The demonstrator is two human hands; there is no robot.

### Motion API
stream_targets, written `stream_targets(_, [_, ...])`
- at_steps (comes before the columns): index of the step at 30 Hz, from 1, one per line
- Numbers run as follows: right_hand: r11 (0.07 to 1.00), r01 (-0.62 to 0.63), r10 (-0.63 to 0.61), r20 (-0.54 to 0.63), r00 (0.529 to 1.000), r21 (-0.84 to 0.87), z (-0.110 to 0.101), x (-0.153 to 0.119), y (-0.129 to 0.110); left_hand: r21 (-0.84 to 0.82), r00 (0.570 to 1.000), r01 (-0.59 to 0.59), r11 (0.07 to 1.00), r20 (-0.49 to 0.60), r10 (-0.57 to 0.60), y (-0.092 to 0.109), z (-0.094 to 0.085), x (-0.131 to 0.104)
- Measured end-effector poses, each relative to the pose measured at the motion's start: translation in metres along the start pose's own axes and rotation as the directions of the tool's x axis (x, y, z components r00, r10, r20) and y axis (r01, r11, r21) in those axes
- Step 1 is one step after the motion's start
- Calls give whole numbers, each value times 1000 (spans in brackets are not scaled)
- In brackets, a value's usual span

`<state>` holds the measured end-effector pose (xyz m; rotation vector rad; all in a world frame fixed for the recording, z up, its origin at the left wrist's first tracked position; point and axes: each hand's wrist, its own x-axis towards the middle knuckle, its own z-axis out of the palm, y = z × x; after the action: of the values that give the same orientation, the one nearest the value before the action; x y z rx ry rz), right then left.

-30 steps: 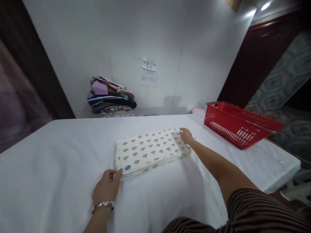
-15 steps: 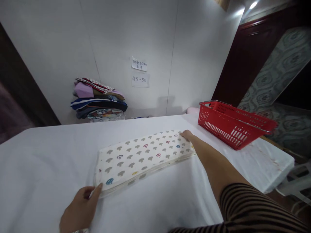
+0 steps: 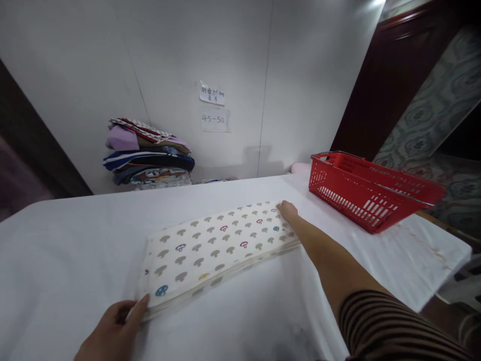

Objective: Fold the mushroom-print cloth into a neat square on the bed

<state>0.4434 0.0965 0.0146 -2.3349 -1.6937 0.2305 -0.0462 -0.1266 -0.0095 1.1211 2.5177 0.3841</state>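
Note:
A long folded cloth (image 3: 218, 245), white with grey, red, blue and yellow mushroom prints, lies slantwise on the white-covered table (image 3: 263, 311). Several layers show along its near edge. My left hand (image 3: 116, 326) pinches its near left corner, thumb on top and the other fingers partly hidden. At the far right end, my right hand (image 3: 288, 210) grips the edge of the cloth, its fingertips partly out of sight.
A red plastic basket (image 3: 361, 193) with metal handles stands at the table's right. Behind the table's far left edge is a stack of folded clothes (image 3: 150, 155). Two paper notes (image 3: 215, 120) hang on the pale wall. A dark door (image 3: 387, 75) is at the right.
My left hand and the cloth's left end have shifted a little left and nearer. The basket appears slightly farther right as the view has moved. Both hands keep their hold.

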Motion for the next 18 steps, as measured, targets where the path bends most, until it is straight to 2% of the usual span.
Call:
stream_targets(3, [999,9,-9,1,1000,-31,2,-1,0,-32,999,-3,999,50,4,4,-5,-5])
stream_targets(9, [994,52,-52,-1,999,-98,-1,-4,3,-50,999,-30,998,14,30,17,-18,-21])
stream_targets(11, [991,68,-70,-16,997,-119,-2,-6,-3,-74,998,-69,995,3,69,18,-20,-26])
stream_targets(13, [981,141,-149,-53,987,-136,-1,-11,-17,-90,995,-104,990,-13,104,19,-20,-29])
stream_targets(15, [935,324,-336,-70,939,-146,5,-18,-38,-95,993,-114,989,-23,112,19,-19,-31])
stream_targets(16, [885,442,-453,-54,890,-145,11,-23,-50,-94,993,-114,989,-26,112,19,-18,-31])
stream_targets(18, [755,644,-646,26,763,-121,23,-32,-73,-88,994,-104,991,-26,102,18,-17,-31])
